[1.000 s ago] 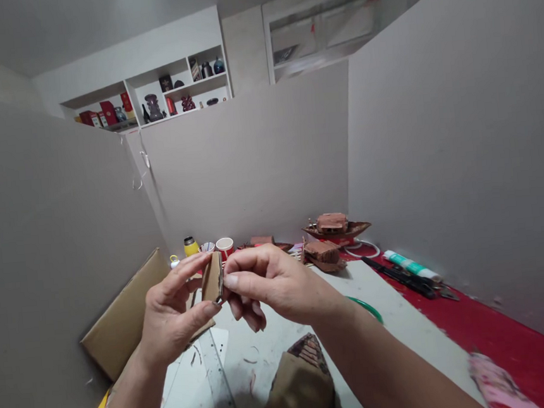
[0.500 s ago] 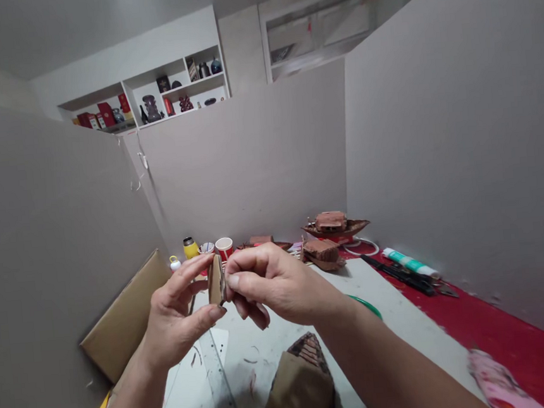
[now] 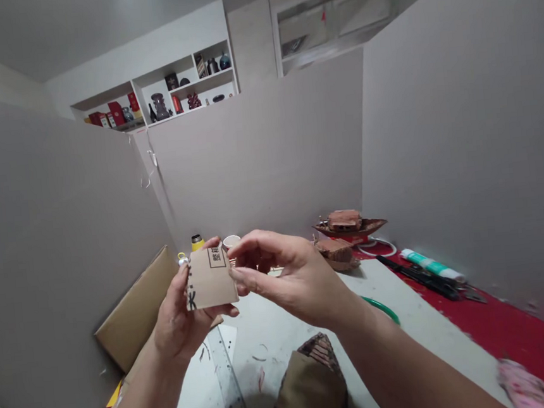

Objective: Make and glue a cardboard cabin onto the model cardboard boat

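Observation:
A small piece of cardboard [image 3: 206, 281] with black printed characters is held up over the table, its printed face towards me. My left hand [image 3: 174, 323] grips it from the left and behind, thumb on the left edge and fingers round the back. At its right edge, my right hand [image 3: 295, 284] pinches with thumb and forefinger. Below the hands lies a dark boat-shaped model [image 3: 311, 384] with a cardboard sheet over it and thin reddish strips at its tip. A clear ruler [image 3: 230, 376] lies to its left.
Finished-looking brown model boats [image 3: 347, 223] stand at the back right. A yellow bottle [image 3: 197, 241] and a paper cup [image 3: 231, 240] are behind my hands. A large cardboard sheet [image 3: 136, 308] leans on the left partition. A green-and-white tube [image 3: 430, 265] lies right, on red cloth.
The cardboard has turned from edge-on to showing its printed face. My left hand has shifted its grip round behind it. The view has swung slightly left.

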Available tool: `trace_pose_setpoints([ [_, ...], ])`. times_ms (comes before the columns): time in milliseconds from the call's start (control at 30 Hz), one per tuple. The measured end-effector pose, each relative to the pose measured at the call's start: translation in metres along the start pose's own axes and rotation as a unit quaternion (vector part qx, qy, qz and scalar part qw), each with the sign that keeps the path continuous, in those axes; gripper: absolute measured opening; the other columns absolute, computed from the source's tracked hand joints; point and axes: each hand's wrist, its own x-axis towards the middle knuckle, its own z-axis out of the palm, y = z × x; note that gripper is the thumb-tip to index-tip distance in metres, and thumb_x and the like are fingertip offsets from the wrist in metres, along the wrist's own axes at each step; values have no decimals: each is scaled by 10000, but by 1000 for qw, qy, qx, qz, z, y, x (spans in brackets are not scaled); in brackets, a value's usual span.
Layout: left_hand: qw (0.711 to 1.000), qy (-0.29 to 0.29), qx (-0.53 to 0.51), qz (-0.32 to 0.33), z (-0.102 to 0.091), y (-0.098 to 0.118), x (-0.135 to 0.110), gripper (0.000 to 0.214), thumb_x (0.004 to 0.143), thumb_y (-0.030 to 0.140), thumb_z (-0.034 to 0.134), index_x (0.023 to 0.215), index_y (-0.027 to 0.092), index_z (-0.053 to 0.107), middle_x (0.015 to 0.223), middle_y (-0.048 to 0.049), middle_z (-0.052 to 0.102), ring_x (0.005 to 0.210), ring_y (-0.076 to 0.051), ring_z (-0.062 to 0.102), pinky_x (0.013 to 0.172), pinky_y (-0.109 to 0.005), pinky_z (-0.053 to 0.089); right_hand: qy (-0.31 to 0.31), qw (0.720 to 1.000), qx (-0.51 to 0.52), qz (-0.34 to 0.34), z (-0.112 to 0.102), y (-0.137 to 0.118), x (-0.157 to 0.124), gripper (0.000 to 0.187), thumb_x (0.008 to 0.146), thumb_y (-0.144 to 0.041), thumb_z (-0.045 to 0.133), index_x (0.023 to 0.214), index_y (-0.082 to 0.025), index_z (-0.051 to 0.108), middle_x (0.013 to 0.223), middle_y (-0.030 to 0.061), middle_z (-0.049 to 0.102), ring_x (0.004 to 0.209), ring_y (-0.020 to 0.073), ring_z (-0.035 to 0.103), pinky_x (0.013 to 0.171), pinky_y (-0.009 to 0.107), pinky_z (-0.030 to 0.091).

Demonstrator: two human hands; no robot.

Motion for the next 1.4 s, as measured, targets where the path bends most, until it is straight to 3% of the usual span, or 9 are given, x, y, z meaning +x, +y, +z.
trace_pose_setpoints([
  [133, 999, 27, -40, -1, 7, -4, 2, 400, 952, 449, 478, 1282, 257, 600, 1137, -68, 690, 841, -180, 685, 637, -272, 602, -30, 984, -125, -121, 1, -4, -5, 46, 868, -138, 624, 841, -156, 658, 719, 2, 603, 655, 112, 530, 593, 254, 451],
  [233, 998, 62, -27, -5, 13, -5, 0, 365, 955, 447, 486, 1223, 241, 621, 1037, -53, 720, 848, -175, 690, 727, -281, 586, -60, 968, -178, -167, 4, -8, -8, 54, 890, -127, 606, 873, -137, 657, 731, 28, 623, 703, 136, 542, 650, 278, 456],
  [567, 993, 106, 41, 36, 14, -10, -2, 391, 934, 475, 542, 1251, 249, 577, 1150, -66, 694, 1009, -224, 672, 836, -329, 533, -51, 949, -237, -203, 11, -5, -14, 108, 929, -141, 559, 896, -146, 662, 739, 55, 666, 686, 160, 554, 647, 301, 453],
  [833, 983, 143, 92, 72, 9, -12, 4, 345, 897, 491, 607, 1127, 235, 627, 957, -25, 735, 856, -164, 699, 699, -229, 511, -54, 908, -348, -225, 15, -2, -15, 204, 936, -103, 490, 845, -123, 671, 728, 91, 651, 646, 176, 552, 611, 317, 445],
  [1067, 980, 156, 104, 69, 6, -10, 7, 364, 879, 485, 635, 1140, 235, 590, 946, -24, 737, 781, -146, 703, 682, -224, 530, -63, 887, -388, -243, 19, 3, -16, 228, 898, -35, 475, 804, -113, 668, 787, 126, 673, 749, 206, 602, 689, 336, 490],
  [1233, 982, 153, 91, 59, 7, -11, 7, 388, 850, 476, 675, 1132, 218, 607, 916, -35, 738, 760, -153, 712, 661, -219, 538, -47, 899, -358, -250, 22, 7, -11, 234, 896, -45, 481, 758, -98, 663, 704, 88, 639, 650, 167, 544, 623, 304, 445],
  [1400, 986, 143, 77, 35, 9, -10, 6, 380, 828, 462, 705, 1118, 224, 644, 899, -33, 743, 762, -164, 720, 687, -240, 558, -45, 950, -241, -194, 20, 6, -9, 147, 852, -61, 550, 750, -101, 647, 643, 17, 567, 596, 110, 473, 571, 250, 387],
])
